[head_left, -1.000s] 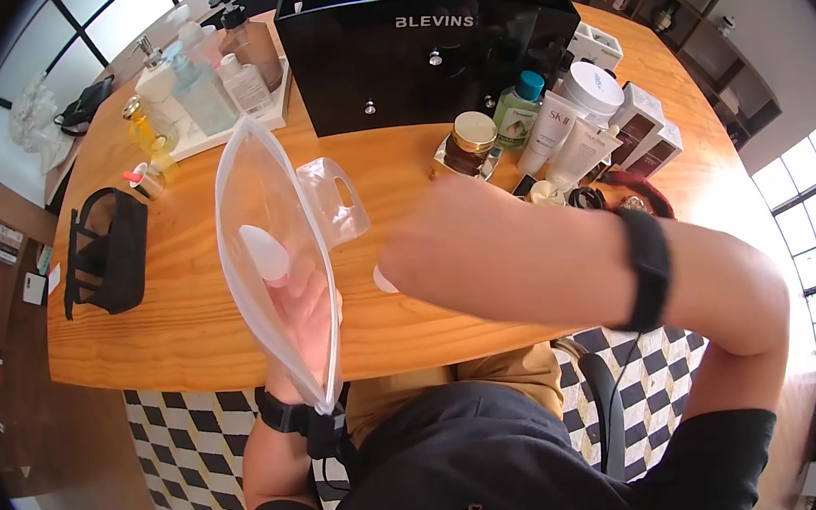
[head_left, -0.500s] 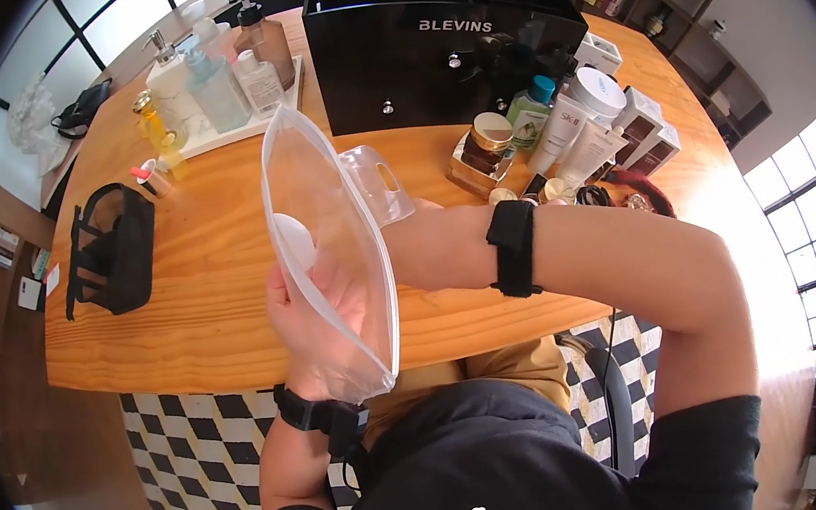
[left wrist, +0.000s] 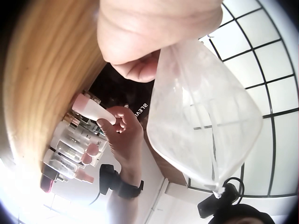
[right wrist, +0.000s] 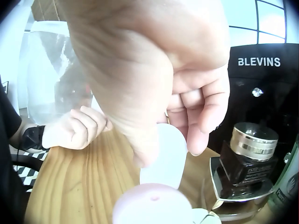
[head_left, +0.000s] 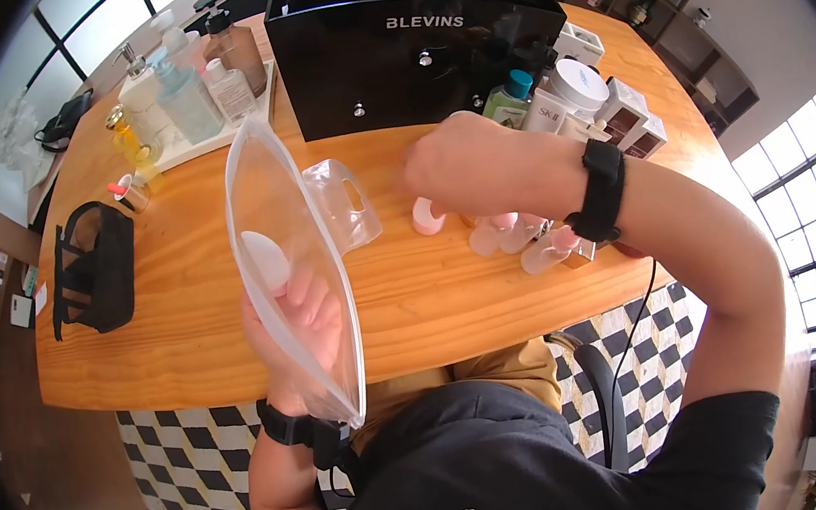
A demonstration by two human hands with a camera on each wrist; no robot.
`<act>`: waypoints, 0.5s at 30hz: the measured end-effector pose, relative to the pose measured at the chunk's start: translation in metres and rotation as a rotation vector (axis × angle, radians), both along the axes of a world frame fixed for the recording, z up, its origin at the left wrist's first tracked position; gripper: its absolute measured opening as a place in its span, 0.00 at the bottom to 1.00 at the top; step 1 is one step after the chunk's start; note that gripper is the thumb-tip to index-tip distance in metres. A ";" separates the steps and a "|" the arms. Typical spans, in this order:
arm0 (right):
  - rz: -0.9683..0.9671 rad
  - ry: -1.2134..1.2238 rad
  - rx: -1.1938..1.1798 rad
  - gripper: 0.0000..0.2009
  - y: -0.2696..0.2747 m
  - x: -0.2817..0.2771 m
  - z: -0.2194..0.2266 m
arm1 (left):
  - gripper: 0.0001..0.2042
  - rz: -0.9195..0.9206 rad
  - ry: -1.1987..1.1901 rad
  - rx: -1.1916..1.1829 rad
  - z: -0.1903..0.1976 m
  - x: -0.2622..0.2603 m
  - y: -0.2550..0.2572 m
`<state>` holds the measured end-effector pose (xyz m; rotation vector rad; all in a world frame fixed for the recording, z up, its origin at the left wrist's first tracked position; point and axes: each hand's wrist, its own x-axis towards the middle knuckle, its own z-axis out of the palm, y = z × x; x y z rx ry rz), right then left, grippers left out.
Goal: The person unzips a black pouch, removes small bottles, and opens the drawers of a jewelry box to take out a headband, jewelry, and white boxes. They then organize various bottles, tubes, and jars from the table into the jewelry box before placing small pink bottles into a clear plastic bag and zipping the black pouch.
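Note:
My left hand (head_left: 299,318) grips a clear zip pouch (head_left: 291,218), which hangs wide with its mouth uppermost; in the left wrist view the fingers curl at the pouch's edge (left wrist: 201,116). A white oval shape (head_left: 266,259) shows through the plastic. My right hand (head_left: 463,163) is over the table, and in the right wrist view thumb and fingers pinch a white bottle (right wrist: 163,158) at one end. Its pink end (right wrist: 152,205) points away from the palm, toward the tabletop; whether it touches the wood, I cannot tell.
Small clear bottles with pink tops (head_left: 544,252) lie near the right forearm. Tubes and jars (head_left: 578,84) crowd the right side. A black BLEVINS case (head_left: 426,61) stands at the back, pump bottles on a white tray (head_left: 195,150) beside it, a black mesh bag (head_left: 98,270) at left.
My right hand went left behind the pouch, then came back right. The pouch swung right and returned left. Pink-topped bottles previously hidden by the right arm now show.

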<state>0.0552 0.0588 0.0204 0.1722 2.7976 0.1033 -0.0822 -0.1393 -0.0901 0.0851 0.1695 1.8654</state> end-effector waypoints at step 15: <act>-0.060 -0.162 0.065 0.08 0.003 0.006 0.020 | 0.11 -0.038 0.043 0.014 0.000 -0.001 0.000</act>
